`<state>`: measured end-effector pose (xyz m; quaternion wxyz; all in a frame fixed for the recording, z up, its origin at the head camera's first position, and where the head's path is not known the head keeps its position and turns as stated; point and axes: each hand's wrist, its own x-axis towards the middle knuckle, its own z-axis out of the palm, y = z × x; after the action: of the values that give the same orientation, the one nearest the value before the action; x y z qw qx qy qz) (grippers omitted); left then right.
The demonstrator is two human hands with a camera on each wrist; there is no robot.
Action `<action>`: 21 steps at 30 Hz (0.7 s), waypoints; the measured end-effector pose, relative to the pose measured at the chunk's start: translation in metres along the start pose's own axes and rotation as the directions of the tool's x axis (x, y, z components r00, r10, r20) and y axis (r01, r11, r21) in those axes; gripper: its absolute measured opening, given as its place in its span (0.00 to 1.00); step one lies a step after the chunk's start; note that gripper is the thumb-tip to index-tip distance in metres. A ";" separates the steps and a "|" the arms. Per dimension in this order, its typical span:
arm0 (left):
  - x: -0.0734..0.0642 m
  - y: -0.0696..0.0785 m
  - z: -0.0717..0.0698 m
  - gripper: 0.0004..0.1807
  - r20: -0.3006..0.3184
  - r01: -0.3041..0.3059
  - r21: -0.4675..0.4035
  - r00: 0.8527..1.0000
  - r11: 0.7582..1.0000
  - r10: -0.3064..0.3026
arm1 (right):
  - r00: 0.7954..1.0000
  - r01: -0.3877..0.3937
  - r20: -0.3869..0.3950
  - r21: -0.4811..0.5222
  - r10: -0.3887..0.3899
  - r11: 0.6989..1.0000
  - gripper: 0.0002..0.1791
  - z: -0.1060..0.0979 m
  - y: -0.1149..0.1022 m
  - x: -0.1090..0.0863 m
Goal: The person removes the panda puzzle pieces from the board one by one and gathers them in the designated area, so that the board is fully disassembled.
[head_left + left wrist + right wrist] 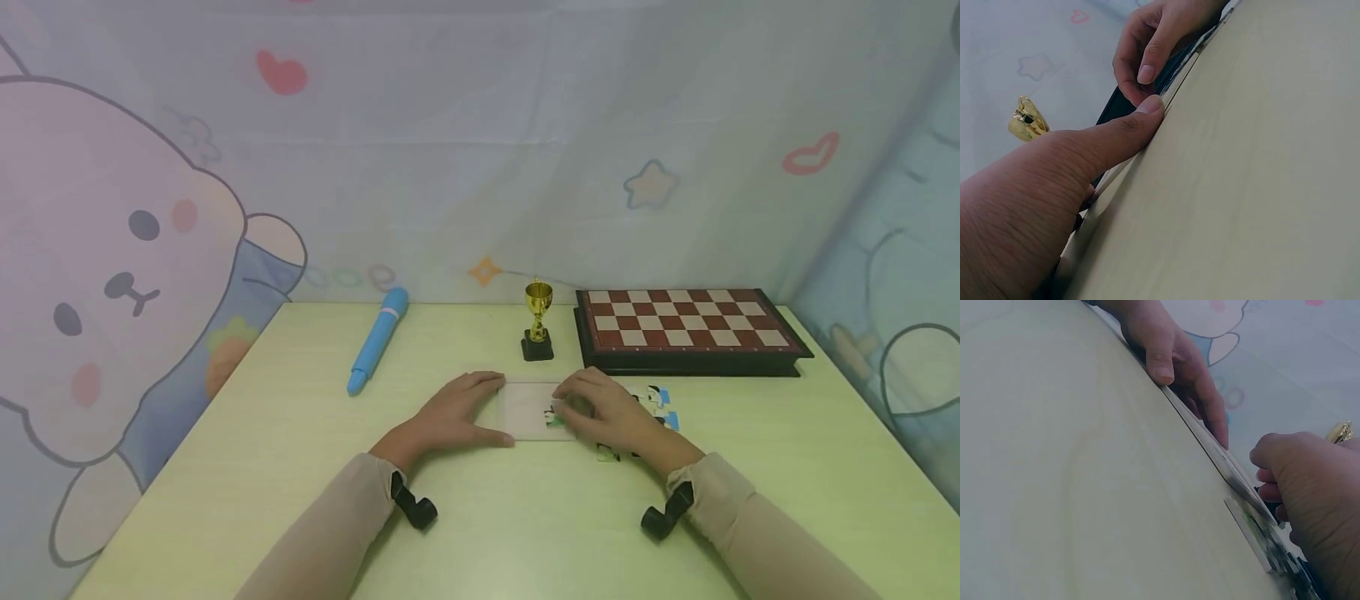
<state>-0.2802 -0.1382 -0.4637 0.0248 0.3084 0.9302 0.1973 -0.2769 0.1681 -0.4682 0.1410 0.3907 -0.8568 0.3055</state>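
A flat white puzzle board lies at the middle of the table. My left hand holds it at its left end, the thumb on the near edge and the fingers at the far corner. My right hand is over the board's right part, fingers bent and fingertips close together beside a small green, black and white puzzle piece. I cannot tell whether those fingers hold a piece. Several loose puzzle pieces lie right of the board, partly hidden under my right hand and wrist.
Behind the board stands a small gold trophy cup on a black base. A brown-and-white checkered board box lies at the back right. A blue pen-shaped stick is at the back left. A printed cloth hangs behind the table.
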 end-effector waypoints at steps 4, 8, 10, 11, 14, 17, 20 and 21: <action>-0.001 -0.001 0.002 0.58 0.005 -0.001 -0.004 1.000 1.000 0.001 | 1.000 -0.014 0.006 -0.013 0.014 1.000 0.08 0.000 -0.002 -0.001; 0.000 -0.001 0.002 0.59 -0.002 -0.007 0.004 1.000 1.000 0.007 | 1.000 -0.009 0.001 -0.034 0.009 0.999 0.06 0.000 0.000 0.000; 0.000 -0.002 0.002 0.59 -0.003 -0.004 0.010 1.000 1.000 0.004 | 1.000 0.000 0.000 -0.036 0.000 0.999 0.04 0.001 0.001 0.001; 0.000 -0.002 0.002 0.59 -0.002 -0.003 0.011 1.000 1.000 0.003 | 1.000 0.006 -0.001 -0.039 -0.006 0.999 0.03 0.001 0.002 0.001; 0.001 -0.001 0.001 0.59 0.004 0.000 0.007 1.000 1.000 0.000 | 1.000 0.017 -0.003 -0.042 -0.017 0.999 0.02 0.002 0.005 0.001; 0.001 0.000 0.000 0.59 0.004 -0.001 0.001 1.000 1.000 0.001 | 1.000 0.028 -0.008 -0.035 -0.029 0.999 0.02 0.003 0.006 0.001; 0.001 0.000 0.000 0.59 0.002 0.000 -0.003 1.000 1.000 0.000 | 0.999 0.034 -0.009 -0.024 -0.034 0.999 0.03 0.004 0.008 0.001; 0.001 0.000 0.000 0.59 0.003 0.002 -0.003 1.000 1.000 -0.002 | 0.999 0.036 -0.008 -0.021 -0.036 0.999 0.03 0.004 0.008 0.001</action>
<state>-0.2808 -0.1379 -0.4634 0.0266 0.3077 0.9302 0.1981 -0.2835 0.1689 -0.4745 0.1542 0.4031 -0.8523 0.2956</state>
